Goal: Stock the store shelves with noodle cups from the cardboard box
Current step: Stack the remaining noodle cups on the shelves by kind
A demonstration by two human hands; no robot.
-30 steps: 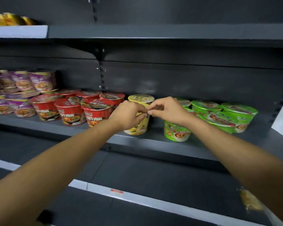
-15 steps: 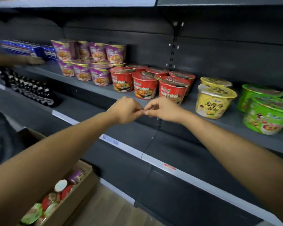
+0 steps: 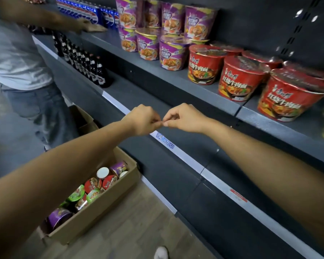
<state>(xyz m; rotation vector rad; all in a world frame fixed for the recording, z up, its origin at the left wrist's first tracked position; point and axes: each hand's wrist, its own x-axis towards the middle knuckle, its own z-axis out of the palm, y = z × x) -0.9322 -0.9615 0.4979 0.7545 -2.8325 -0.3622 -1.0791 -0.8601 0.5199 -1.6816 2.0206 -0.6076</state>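
Well, both hands are out in front of the shelving with no cup in them. The left hand (image 3: 142, 120) and right hand (image 3: 183, 118) have their fingers curled and their fingertips touching each other. Whether some small scrap is pinched between them, I cannot tell.

The brown cardboard box (image 3: 101, 212) sits on the wooden floor below the left arm, close against the foot of the shelving, presumably so cups are within easy reach. Inside, round noodle cups with purple, red and green wrappers (image 3: 94, 186) lie jumbled on their sides.

On the grey metal shelf (image 3: 151, 71) above, red foil-lidded noodle cups (image 3: 239, 79) stand in rows up to the front edge. Purple noodle cups (image 3: 172, 53) are stacked two high at their left, so flavours are kept together.

Another person in a grey T-shirt (image 3: 17, 53) reaches towards blue cans (image 3: 79, 14) at the shelf's far left end.

My guess is the next step is bending down to the box.
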